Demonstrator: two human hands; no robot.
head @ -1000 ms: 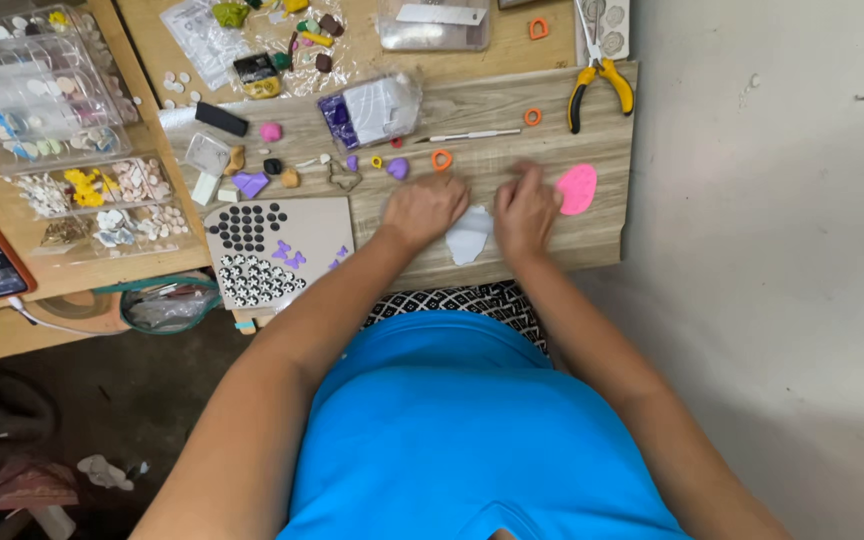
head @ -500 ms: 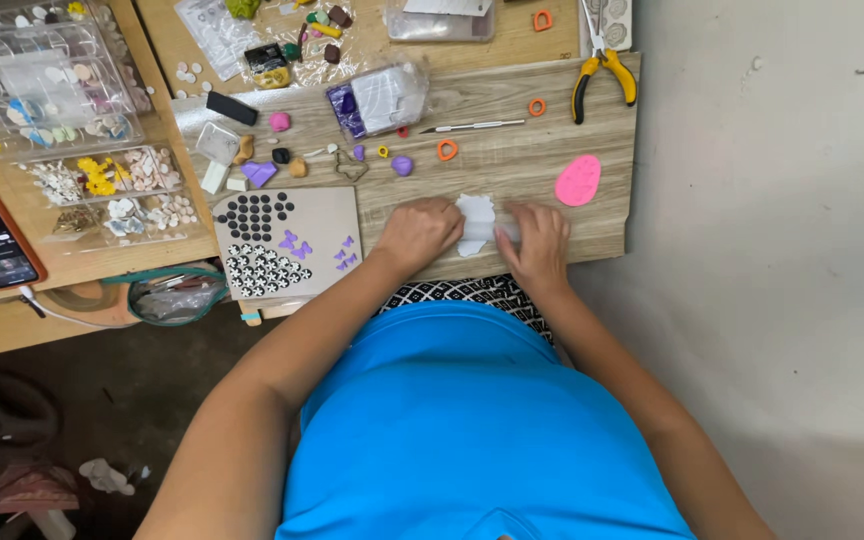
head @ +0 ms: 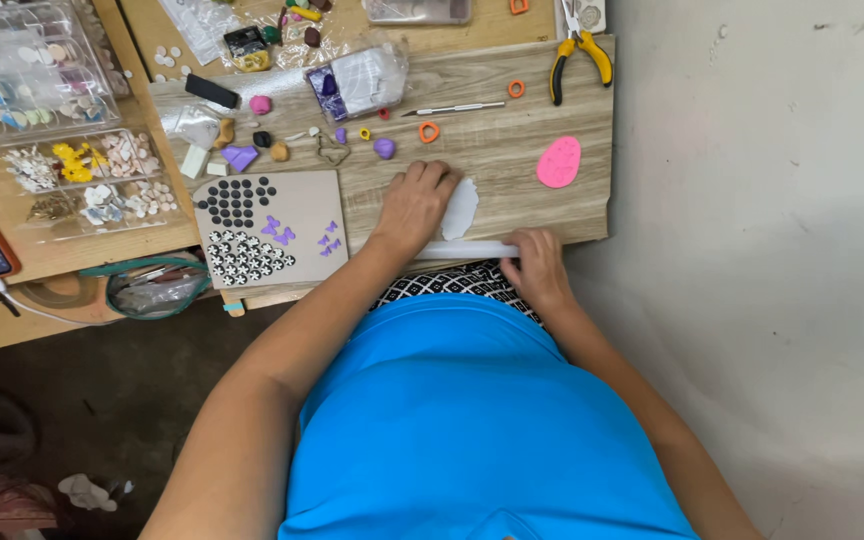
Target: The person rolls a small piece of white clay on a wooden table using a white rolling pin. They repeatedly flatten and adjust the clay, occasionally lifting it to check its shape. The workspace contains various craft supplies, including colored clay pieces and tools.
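My shirt point(head: 482, 420) is plain bright blue. The tabletop point(head: 512, 120) is pale wood grain. The clay sheet point(head: 460, 208) and roller point(head: 467, 250) are white. The oval slab point(head: 559, 162) is pink with embossed shapes. The pliers point(head: 580, 52) have yellow handles. The board point(head: 270, 228) is beige, carrying black dots, black-and-white flowers and purple butterflies.

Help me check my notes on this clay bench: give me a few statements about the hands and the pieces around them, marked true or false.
1. The white clay sheet lies beside the left hand. True.
2. The right hand holds the yellow-handled pliers. False: it grips a clear roller; the pliers lie untouched at the far edge.
3. The pink oval lies right of the white sheet. True.
4. The board with black dots carries green butterflies. False: purple.
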